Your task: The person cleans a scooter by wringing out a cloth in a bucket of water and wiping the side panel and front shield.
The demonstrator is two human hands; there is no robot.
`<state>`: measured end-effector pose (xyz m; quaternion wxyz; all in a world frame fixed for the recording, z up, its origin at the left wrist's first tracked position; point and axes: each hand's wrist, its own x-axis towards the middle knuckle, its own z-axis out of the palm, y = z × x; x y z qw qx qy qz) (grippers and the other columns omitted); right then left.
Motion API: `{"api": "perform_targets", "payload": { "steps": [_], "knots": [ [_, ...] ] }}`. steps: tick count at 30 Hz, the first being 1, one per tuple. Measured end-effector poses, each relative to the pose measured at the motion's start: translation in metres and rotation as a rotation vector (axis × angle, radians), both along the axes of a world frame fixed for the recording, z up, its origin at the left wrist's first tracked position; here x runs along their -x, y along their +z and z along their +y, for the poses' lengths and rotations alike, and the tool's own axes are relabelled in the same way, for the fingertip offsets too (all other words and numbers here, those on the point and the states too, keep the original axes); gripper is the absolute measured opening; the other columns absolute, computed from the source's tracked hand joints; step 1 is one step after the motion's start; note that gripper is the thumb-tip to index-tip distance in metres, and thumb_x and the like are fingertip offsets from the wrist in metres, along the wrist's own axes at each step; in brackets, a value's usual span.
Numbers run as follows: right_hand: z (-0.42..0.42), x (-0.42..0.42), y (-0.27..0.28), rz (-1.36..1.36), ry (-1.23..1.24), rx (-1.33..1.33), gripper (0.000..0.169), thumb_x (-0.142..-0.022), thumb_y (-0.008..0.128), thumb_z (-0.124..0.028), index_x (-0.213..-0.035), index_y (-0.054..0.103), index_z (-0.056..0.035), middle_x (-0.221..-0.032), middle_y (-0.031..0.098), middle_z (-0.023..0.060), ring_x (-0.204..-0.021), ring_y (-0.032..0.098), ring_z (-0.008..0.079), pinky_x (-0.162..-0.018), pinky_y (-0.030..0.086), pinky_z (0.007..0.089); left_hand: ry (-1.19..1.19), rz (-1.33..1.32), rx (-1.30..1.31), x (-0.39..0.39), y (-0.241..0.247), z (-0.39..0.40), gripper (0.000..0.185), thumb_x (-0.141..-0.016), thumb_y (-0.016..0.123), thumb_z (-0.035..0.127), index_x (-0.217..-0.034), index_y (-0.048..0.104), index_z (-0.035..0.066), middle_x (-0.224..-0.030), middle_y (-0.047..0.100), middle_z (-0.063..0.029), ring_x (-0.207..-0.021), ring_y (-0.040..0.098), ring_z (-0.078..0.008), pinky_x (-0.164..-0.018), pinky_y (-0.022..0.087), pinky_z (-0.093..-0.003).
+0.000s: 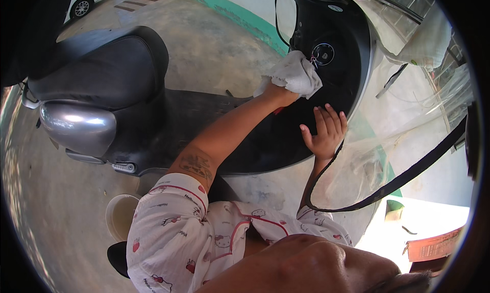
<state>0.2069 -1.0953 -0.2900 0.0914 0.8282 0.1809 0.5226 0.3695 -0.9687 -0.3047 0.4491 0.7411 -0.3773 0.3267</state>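
Note:
A motor scooter with a black seat [99, 69] and black floorboard [183, 109] stands side-on before me. My left hand [283, 96] grips a crumpled grey-white cloth [296, 73], which covers most of the fingers. The cloth lies against the black inner front panel [344, 78], just below a round fitting [323, 54]. A small key ring [314, 60] hangs beside that fitting, at the cloth's edge. My right hand [327, 132] is spread with its back towards me, at the near edge of the black panel, and holds nothing.
A pale bucket of cloudy liquid [122, 216] stands on the concrete floor at the left. A black strap [402, 185] and clear plastic sheeting [421, 105] hang at the right. Another cloth [425, 44] hangs at upper right. A white car [82, 4] is parked farther off.

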Motion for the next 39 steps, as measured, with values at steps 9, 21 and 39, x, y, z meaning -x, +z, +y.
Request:
{"api": "perform_targets", "payload": {
  "steps": [9,21,39],
  "knots": [
    [0.001,0.005,0.003,0.025,-0.031,0.007,0.047,-0.086,0.059,-0.050,-0.101,0.068,-0.0066,-0.100,0.066,0.0059,-0.108,0.060,0.0229,-0.106,0.029,0.0412,0.217,-0.034,-0.178,-0.021,0.006,0.007,0.056,-0.086,0.054,0.041,-0.136,0.046,0.017,-0.139,0.047,-0.0100,-0.130,0.042,-0.0311,-0.107,0.031,-0.0474],
    [-0.002,0.003,0.000,0.009,-0.008,-0.014,0.048,-0.086,0.058,-0.051,-0.101,0.068,-0.0066,-0.098,0.066,0.0062,-0.106,0.060,0.0227,-0.105,0.030,0.0411,0.353,0.008,-0.266,-0.020,0.023,0.012,0.051,-0.083,0.057,0.042,-0.127,0.054,0.017,-0.132,0.053,-0.0067,-0.127,0.045,-0.0267,-0.105,0.035,-0.0453],
    [-0.005,0.002,-0.001,0.004,0.038,-0.016,0.051,-0.089,0.054,-0.053,-0.101,0.067,-0.0053,-0.095,0.066,0.0077,-0.102,0.062,0.0233,-0.105,0.030,0.0413,0.401,-0.039,-0.368,-0.031,0.034,0.023,0.053,-0.088,0.051,0.043,-0.133,0.047,0.015,-0.131,0.053,-0.0062,-0.125,0.046,-0.0215,-0.106,0.033,-0.0364]
  ]
}}
